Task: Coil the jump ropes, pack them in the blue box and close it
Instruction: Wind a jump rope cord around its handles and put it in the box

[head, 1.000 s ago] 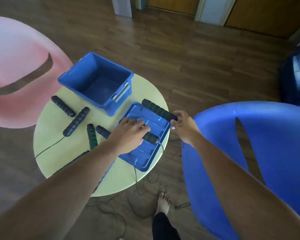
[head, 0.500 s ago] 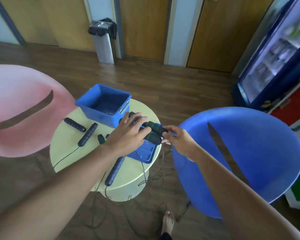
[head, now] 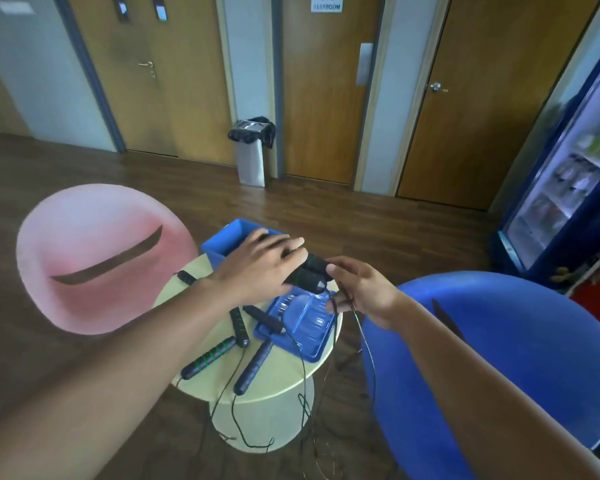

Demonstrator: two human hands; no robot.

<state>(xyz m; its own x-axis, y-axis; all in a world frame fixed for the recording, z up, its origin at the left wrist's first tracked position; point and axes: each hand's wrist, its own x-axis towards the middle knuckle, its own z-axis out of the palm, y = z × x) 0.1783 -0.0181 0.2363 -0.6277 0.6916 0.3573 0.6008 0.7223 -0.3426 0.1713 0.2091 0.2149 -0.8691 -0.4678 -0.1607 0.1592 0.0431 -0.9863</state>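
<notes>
**Both hands on one rope above the table**

Together, left hand [head: 257, 268] and right hand [head: 361, 292] clasp paired jump rope handles [head: 309, 275] above the round yellow table [head: 278, 379]. Blue lid [head: 302, 323] and blue box [head: 222, 244] rest there; wooden doors [head: 326, 98] stand beyond.

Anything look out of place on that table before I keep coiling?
Yes: the rope cords spill off the round table and tangle on the floor. The blue lid overhangs the table edge, one loose handle lying across it. Both hands hold a handle pair.
</notes>
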